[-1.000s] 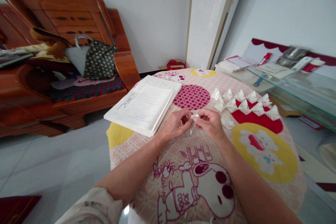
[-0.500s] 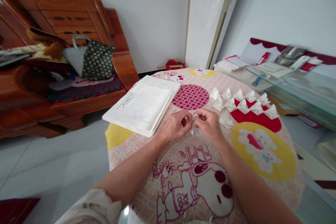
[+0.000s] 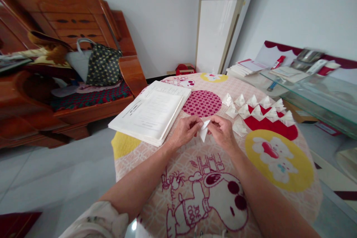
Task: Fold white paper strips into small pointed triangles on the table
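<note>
Grips meet at the middle of the surface (image 3: pixel 125 163). The left grip (image 3: pixel 185 131) and right grip (image 3: pixel 221 131) are both pinched narrow on one small white folded paper (image 3: pixel 204 131), which is held between their fingertips with its point turned downward. It cannot be told whether that point touches the cloth. To the right, near but apart, folded paper triangles (image 3: pixel 256 111) lie in rows. To the left rests a stack of printed sheets (image 3: pixel 152 113). A wooden bench (image 3: pixel 83 26) stands by the wall.

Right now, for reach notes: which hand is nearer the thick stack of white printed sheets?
Left. The left hand is just right of the stack; the right hand lies beyond the folded white paper.
</note>
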`<state>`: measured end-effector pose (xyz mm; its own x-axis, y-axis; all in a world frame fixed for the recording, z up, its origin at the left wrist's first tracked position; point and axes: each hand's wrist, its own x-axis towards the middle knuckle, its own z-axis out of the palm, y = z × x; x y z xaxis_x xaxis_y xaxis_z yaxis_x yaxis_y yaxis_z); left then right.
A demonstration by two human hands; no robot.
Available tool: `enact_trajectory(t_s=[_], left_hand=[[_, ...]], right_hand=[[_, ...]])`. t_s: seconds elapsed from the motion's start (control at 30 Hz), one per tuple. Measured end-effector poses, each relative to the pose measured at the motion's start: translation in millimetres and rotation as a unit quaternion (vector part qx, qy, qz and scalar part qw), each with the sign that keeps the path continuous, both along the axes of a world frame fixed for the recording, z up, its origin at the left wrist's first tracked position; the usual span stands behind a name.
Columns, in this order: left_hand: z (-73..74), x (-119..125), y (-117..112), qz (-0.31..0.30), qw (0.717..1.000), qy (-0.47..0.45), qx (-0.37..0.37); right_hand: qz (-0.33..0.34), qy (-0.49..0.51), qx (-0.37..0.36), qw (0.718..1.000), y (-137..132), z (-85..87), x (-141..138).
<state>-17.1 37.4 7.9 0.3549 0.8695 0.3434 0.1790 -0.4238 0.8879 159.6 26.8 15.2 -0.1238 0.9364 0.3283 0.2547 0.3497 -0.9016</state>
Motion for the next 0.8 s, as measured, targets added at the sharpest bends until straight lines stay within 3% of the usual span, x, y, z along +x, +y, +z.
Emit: enact_trajectory(t_s=[0.37, 0.57, 0.8], left_hand=[[-1.8, -2.0, 0.9, -0.009, 1.0, -0.006, 0.003], [-1.8, -1.9, 1.0, -0.008, 1.0, 0.001, 0.013], [-1.3, -1.8, 0.0, -0.009, 1.0, 0.01, 0.003]], right_hand=[[-0.006, 0.095, 0.0, 0.995, -0.2, 1.0, -0.7], [-0.006, 0.19, -0.054, 0.98, 5.1, -1.6, 2.5], [0.039, 0.144, -0.079, 0.986, 4.6, 2.3, 4.7]])
